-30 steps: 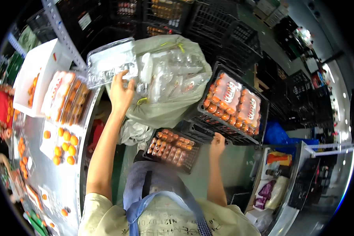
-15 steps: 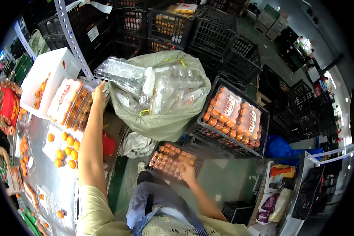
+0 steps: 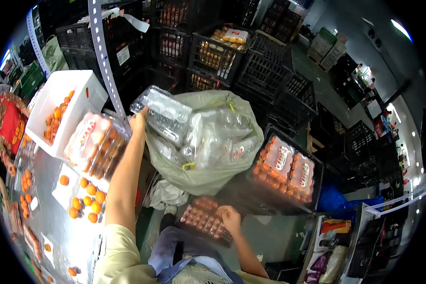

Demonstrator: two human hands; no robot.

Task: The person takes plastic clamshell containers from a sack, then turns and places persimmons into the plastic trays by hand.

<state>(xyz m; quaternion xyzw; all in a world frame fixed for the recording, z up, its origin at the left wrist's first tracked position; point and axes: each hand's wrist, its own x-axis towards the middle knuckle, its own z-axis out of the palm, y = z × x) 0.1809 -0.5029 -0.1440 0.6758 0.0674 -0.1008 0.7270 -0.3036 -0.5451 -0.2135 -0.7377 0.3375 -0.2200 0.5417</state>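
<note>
While the two hands were well apart, the metal table (image 3: pixel 83 241) at the left carried loose orange fruit (image 3: pixel 91 189) and a stack of filled packs (image 3: pixel 97 144) beside the white box (image 3: pixel 83 104). Next came the left hand (image 3: pixel 137 122), its fingers closed on the near left corner of a clear plastic container (image 3: pixel 163 113). The container was tilted over the left side of the green bag (image 3: pixel 194 177). It was judged light, thin-walled, springy and slippery, liable to crack or dent if squeezed; the rim or a corner offered the best hold. Farther right, the right hand (image 3: pixel 230 218) was over packed fruit (image 3: pixel 201 217) below the bag; blur left contact undeterminable. Labelled packs (image 3: pixel 281 161) stood beyond. Compared with one second earlier, the container was farther over the bag, and the right hand had shifted leftward to the packed fruit.
</note>
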